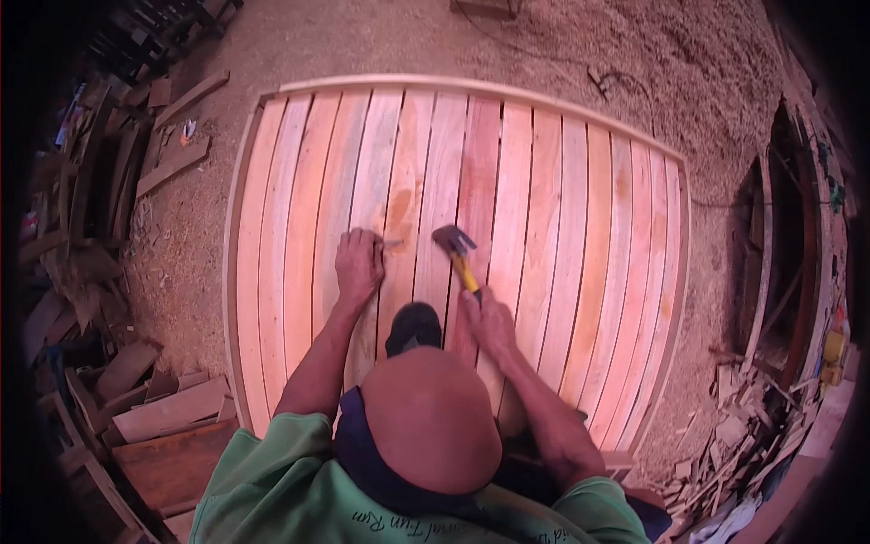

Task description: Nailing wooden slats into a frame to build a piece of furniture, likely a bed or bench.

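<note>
hammering seems in hand: the right hand (489,322) grips a hammer (464,270) over the slatted panel's (526,227) middle. the left hand's (361,263) fingers curl nearer its left edge, hold unclear; a blow calls for clear fingers.

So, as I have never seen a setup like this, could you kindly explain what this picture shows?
There is no machine here: a person works with two bare hands. The single picture comes from a wide fisheye camera worn on the head and looking down, so straight edges bend. Below lie wooden boards, side by side within a raised wooden frame. The right hand grips a hammer with a yellow and black handle. The left hand is over the boards, by something small and thin, too unclear to name. Wood shavings cover the ground beyond.
</note>
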A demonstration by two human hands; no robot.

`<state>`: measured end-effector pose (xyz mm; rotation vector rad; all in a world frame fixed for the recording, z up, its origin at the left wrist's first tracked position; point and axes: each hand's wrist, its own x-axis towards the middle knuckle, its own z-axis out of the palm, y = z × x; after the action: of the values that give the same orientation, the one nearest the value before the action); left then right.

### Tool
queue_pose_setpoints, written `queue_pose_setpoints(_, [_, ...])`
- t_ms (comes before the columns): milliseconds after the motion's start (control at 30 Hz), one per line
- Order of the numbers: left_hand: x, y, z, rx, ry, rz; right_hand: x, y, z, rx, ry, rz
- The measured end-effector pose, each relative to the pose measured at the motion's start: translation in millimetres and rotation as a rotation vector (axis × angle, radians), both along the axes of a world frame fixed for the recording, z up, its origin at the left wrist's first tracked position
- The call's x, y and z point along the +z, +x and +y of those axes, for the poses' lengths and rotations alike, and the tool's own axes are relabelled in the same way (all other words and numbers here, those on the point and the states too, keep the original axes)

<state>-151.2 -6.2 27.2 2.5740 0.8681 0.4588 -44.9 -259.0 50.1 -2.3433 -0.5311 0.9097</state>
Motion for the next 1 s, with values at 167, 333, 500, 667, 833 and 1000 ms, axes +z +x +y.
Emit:
queue_pose_setpoints(167, [10,10,-36,0.049,-0.026,-0.108,12,18,-54,0.063,-0.059,-0.108])
queue_pose_setpoints(333, [-19,24,-42,0.057,-0.169,-0.164,29,25,-49,-0.080,0.116,-0.010])
queue_pose_setpoints(500, [-23,25,-46,0.088,-0.154,-0.144,119,50,-11,-0.266,0.570,-0.009])
queue_pose_setpoints(667, [-25,25,-43,0.082,-0.118,-0.113,210,76,13,-0.448,1.271,0.013])
queue_pose_setpoints(833, [-15,23,-45,0.092,-0.126,-0.090,224,67,38,-0.290,1.520,-0.242])
queue_pose_setpoints(1000, [-24,29,-44,0.049,-0.119,-0.077,12,5,-20,0.172,-0.095,-0.013])
